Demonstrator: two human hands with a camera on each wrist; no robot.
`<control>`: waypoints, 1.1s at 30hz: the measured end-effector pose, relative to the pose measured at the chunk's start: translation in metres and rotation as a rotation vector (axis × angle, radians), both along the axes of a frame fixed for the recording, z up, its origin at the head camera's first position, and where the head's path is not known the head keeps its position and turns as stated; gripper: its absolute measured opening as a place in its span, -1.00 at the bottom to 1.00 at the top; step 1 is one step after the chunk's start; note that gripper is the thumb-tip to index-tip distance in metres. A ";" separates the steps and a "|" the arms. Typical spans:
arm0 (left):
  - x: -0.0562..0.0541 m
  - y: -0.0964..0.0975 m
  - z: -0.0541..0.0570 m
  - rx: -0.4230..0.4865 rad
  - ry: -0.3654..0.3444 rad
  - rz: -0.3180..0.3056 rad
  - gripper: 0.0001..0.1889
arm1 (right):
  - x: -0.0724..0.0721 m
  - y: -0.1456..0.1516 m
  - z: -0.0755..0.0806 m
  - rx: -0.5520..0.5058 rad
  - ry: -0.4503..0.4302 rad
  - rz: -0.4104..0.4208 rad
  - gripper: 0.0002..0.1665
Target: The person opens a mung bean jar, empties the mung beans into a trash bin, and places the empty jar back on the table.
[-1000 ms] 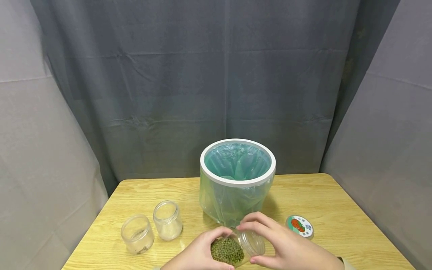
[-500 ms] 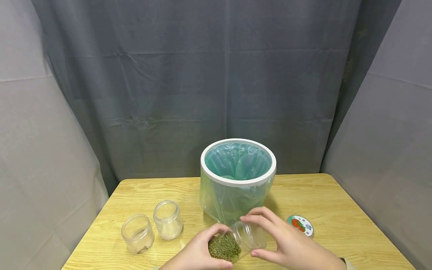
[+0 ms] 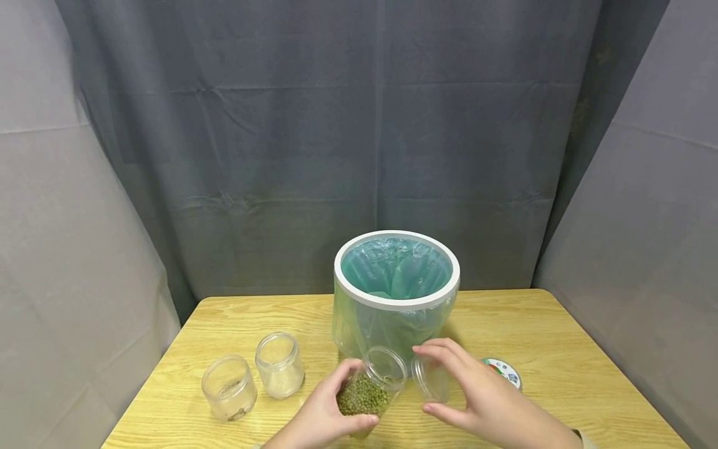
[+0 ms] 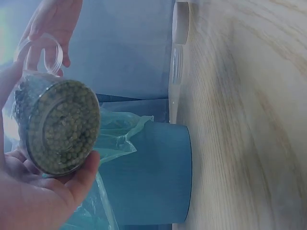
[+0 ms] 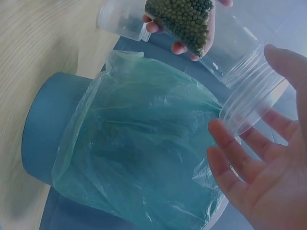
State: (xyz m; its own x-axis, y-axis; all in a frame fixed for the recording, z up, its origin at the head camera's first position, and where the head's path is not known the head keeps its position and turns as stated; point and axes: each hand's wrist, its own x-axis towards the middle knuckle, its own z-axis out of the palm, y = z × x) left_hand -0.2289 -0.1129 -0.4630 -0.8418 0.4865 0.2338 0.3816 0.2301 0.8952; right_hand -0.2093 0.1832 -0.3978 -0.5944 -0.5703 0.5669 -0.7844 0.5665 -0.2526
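In the head view, my left hand point(image 3: 322, 408) grips a clear jar of green mung beans point(image 3: 363, 394), tilted with its mouth up and to the right. The bean-filled base point(image 4: 64, 127) faces the left wrist camera. My right hand point(image 3: 477, 393) holds a clear plastic lid point(image 3: 434, 379) between thumb and fingers, just to the right of the jar's mouth. A gap shows between lid and mouth. The lid's ridged rim point(image 5: 252, 103) shows in the right wrist view, with the thumb on one side and the fingers on the other.
Behind the hands stands a bin point(image 3: 392, 305) with a white ring and green liner. To the left are two clear open jars, a short one point(image 3: 229, 390) and a taller one point(image 3: 279, 368). A round lid with a printed sticker point(image 3: 509, 374) lies partly behind my right hand.
The lid has come off the jar's mouth and moved right with my right hand. The bean jar has shifted up and left and its mouth has turned upward.
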 end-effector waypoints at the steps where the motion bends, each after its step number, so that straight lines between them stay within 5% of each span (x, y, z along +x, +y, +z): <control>1: 0.000 0.000 0.000 0.009 -0.003 0.002 -0.35 | -0.001 0.001 0.000 -0.002 0.000 -0.005 -0.10; 14: 0.000 -0.004 0.002 0.013 0.001 0.051 -0.31 | -0.006 0.013 -0.002 0.002 0.006 -0.089 -0.14; 33: 0.003 -0.015 0.004 0.103 -0.089 0.089 -0.31 | -0.019 0.044 -0.015 -0.015 0.028 -0.190 -0.14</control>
State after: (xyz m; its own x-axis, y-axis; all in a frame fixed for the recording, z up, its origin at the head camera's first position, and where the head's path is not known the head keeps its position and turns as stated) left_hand -0.2258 -0.1283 -0.4592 -0.8999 0.3866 0.2016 0.2823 0.1643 0.9452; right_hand -0.2281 0.2272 -0.4126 -0.6742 -0.4410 0.5924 -0.6708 0.7011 -0.2416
